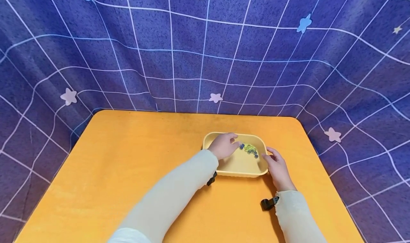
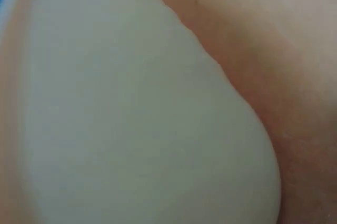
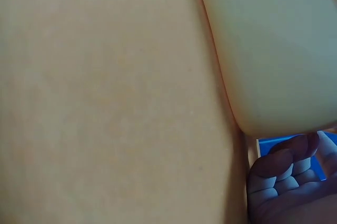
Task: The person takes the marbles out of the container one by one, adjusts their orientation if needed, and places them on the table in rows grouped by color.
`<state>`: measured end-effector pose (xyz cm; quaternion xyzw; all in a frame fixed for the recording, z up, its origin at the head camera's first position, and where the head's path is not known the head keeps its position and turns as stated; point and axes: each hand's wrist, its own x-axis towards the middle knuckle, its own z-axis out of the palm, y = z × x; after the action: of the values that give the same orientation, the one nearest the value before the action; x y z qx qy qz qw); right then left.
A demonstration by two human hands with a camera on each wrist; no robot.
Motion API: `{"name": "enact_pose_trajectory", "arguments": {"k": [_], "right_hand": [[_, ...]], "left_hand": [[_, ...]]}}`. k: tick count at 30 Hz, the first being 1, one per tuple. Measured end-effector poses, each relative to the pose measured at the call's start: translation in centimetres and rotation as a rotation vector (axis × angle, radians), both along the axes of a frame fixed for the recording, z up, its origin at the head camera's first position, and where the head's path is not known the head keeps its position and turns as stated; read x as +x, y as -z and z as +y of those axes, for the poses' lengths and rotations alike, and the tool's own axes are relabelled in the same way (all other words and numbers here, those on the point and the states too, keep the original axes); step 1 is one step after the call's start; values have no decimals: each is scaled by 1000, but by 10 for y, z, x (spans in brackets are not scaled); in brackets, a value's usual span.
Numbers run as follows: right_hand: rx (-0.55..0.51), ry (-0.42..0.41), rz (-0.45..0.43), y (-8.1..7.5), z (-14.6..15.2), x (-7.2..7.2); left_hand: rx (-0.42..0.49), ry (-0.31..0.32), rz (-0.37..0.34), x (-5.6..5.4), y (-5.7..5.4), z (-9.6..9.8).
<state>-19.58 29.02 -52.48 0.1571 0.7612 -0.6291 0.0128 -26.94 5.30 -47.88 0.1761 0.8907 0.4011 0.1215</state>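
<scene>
A pale yellow rectangular tub (image 1: 237, 173) sits on the table. Inside it, toward the back right, lies a cluster of small round dark blue and yellow-green pieces (image 1: 250, 149), too small to name exactly. My left hand (image 1: 223, 145) reaches over the tub's left side, thumb and forefinger apart beside the leftmost blue pieces. At the right end, my right hand (image 1: 278, 167) grips the tub, thumb over the rim. In the right wrist view, its curled fingers (image 3: 274, 163) lie against the tub's outer wall (image 3: 279, 76). The left wrist view is mostly filled by a pale sleeve (image 2: 147, 113).
The orange table (image 1: 128, 157) extends widely to the left of the tub. A blue curtain (image 1: 192, 65) with white lines and stars hangs behind and along both sides. Black wrist devices are strapped at both cuffs, the right one (image 1: 269, 203) just above the table.
</scene>
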Motion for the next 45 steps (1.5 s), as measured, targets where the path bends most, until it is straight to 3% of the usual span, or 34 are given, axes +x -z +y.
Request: {"name": "enact_pose_trajectory", "arguments": {"k": [7, 20, 24, 32, 45], "right_hand": [[0, -7, -18, 1, -2, 2], [-1, 5, -32, 4, -1, 6], [4, -4, -28, 2, -1, 3], [8, -4, -23, 1, -2, 1], [31, -1, -25, 1, 1, -3]], "left_hand": [[-74, -46, -13, -7, 19, 2], [-176, -50, -13, -6, 27, 16], [-197, -67, 6, -9, 29, 19], [-207, -84, -25, -12, 30, 23], [-221, -95, -35, -10, 21, 24]]}}
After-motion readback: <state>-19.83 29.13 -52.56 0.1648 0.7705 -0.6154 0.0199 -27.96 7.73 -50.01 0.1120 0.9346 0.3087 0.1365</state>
